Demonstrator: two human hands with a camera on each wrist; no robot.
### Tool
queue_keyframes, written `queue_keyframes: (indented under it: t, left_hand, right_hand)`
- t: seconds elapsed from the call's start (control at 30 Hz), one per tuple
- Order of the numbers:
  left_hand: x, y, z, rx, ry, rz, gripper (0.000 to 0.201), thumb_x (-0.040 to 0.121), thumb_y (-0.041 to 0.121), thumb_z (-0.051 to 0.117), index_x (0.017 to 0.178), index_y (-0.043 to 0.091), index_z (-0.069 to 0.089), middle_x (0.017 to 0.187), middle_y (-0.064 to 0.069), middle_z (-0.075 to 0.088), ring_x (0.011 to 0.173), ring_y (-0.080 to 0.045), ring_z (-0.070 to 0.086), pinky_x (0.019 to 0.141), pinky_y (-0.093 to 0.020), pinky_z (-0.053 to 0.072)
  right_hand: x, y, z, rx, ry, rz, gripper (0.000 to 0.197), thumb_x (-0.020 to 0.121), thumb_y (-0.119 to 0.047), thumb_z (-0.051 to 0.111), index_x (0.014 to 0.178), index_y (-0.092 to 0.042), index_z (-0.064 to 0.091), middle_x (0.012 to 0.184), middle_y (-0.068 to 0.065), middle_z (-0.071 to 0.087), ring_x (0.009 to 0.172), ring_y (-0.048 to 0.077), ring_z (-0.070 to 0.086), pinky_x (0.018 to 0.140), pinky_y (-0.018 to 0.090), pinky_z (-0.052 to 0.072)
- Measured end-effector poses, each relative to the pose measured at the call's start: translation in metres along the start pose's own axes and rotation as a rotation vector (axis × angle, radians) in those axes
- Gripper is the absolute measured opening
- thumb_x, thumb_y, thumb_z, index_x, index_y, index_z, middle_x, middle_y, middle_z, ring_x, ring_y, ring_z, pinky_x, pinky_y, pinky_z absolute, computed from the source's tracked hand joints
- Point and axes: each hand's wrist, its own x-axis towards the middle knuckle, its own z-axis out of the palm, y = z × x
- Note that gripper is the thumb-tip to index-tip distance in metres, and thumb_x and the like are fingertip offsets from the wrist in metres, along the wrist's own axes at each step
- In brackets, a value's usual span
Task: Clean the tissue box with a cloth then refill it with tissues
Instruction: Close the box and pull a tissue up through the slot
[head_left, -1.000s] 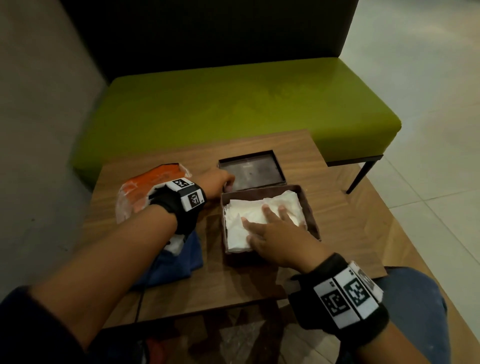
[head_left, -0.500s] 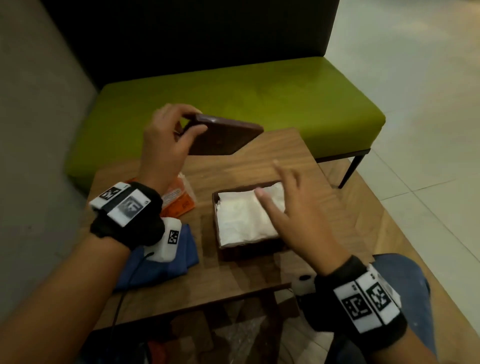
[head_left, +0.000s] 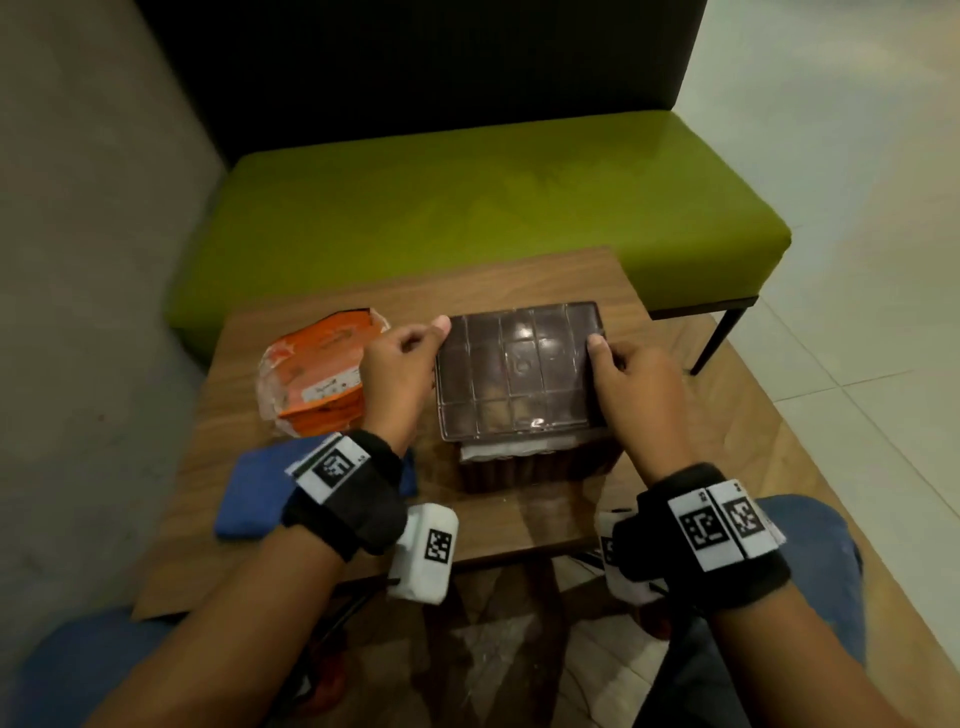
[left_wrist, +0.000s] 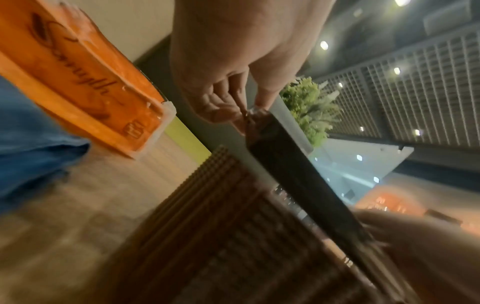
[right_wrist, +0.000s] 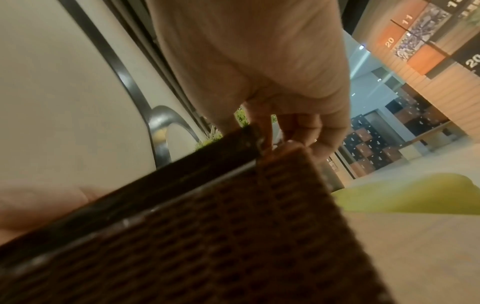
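A brown woven tissue box (head_left: 535, 465) stands on the wooden table (head_left: 519, 519), with white tissues (head_left: 511, 448) showing at its front rim. Its dark glossy lid (head_left: 519, 371) lies over the top, raised at the near edge. My left hand (head_left: 402, 358) pinches the lid's left edge (left_wrist: 259, 121). My right hand (head_left: 631, 382) pinches the right edge (right_wrist: 255, 133), with curled fingers (right_wrist: 301, 127) beside the box wall (right_wrist: 259, 226). A blue cloth (head_left: 260, 493) lies at the near left.
An orange tissue pack (head_left: 317, 371) lies left of the box, beside the cloth. A green bench (head_left: 467, 208) with a dark backrest stands behind the table, its black leg (head_left: 719, 332) at the right. A grey wall runs along the left.
My left hand picked the lid up from behind the box and brought it down over the box. My right hand left the tissues and took the lid's right edge.
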Motion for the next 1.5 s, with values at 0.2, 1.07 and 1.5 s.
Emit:
queue_keyframes:
  t: [0.2,1.07,1.5]
  left_hand:
    - [-0.013,-0.017,0.018,0.075,0.058,0.018,0.031,0.092,0.029,0.057,0.084,0.002,0.069,0.086,-0.010,0.069,0.084,-0.026,0.064,0.078,-0.040,0.052]
    - [-0.040,-0.002,0.036,0.914,-0.324,0.450,0.052,0.102,0.038,0.015,0.150,0.020,0.013,0.160,0.005,0.005,0.147,-0.009,-0.001,0.118,-0.043,-0.003]
    - [-0.033,-0.006,0.009,0.471,-0.121,0.063,0.044,0.100,0.030,0.036,0.139,0.008,0.037,0.142,-0.018,0.036,0.132,-0.028,0.031,0.105,-0.033,0.026]
  right_hand:
    - [-0.002,0.011,0.014,0.043,0.072,0.009,0.028,0.098,-0.026,0.047,0.118,-0.011,0.060,0.071,0.003,0.052,0.063,0.018,0.048,0.049,0.022,0.025]
    - [-0.021,-0.019,0.036,-0.439,-0.190,-0.259,0.055,0.104,-0.035,0.020,0.155,-0.018,0.009,0.163,0.007,0.004,0.150,0.024,-0.001,0.118,0.051,0.005]
    - [-0.019,-0.010,0.023,-0.113,-0.177,-0.005,0.079,0.097,-0.055,0.034,0.153,-0.009,0.006,0.161,0.017,0.006,0.149,0.029,0.007,0.120,0.045,0.015]
